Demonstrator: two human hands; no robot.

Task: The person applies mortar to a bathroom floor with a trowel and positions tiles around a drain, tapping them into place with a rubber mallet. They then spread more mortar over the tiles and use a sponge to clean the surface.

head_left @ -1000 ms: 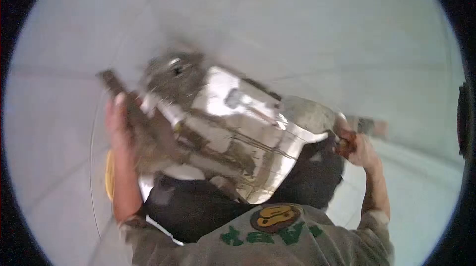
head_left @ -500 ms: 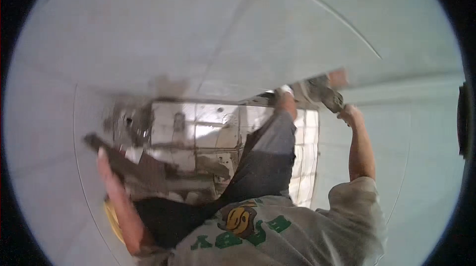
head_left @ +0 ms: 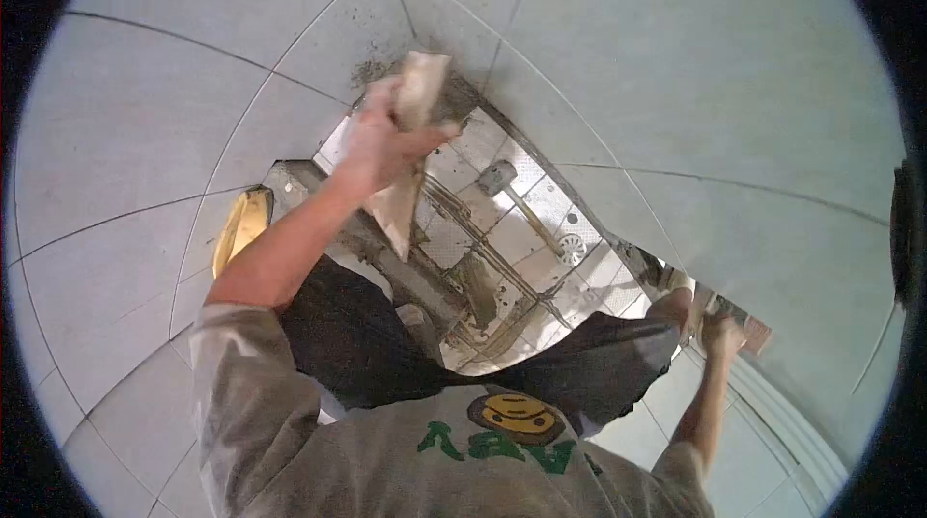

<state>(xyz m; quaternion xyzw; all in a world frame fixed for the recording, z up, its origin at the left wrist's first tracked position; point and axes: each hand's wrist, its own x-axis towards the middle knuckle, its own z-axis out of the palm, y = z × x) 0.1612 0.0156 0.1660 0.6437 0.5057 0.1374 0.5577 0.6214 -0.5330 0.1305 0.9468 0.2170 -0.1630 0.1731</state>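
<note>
My left hand (head_left: pixel 372 151) is closed around a long, pale beige piece (head_left: pixel 423 88), whose pointed lower end hangs below the palm. It is near the mortar-marked corner where the grey wall tiles meet. Far to the right, my right hand (head_left: pixel 719 333) is closed at the lower edge of the wall tiles, beside a reddish brick piece (head_left: pixel 758 336). What its fingers hold cannot be made out.
On the dirty white floor tiles (head_left: pixel 473 146) lies a mallet (head_left: pixel 498 177) with a pale handle, near a round drain cover (head_left: pixel 572 249). A yellow object (head_left: pixel 241 228) stands by my left forearm. A mortar-covered grey length (head_left: pixel 415 277) lies between my knees.
The view has turned towards the left corner. My left hand has moved up and inward, with the beige piece now clearly in it. My right hand now appears lower and farther right.
</note>
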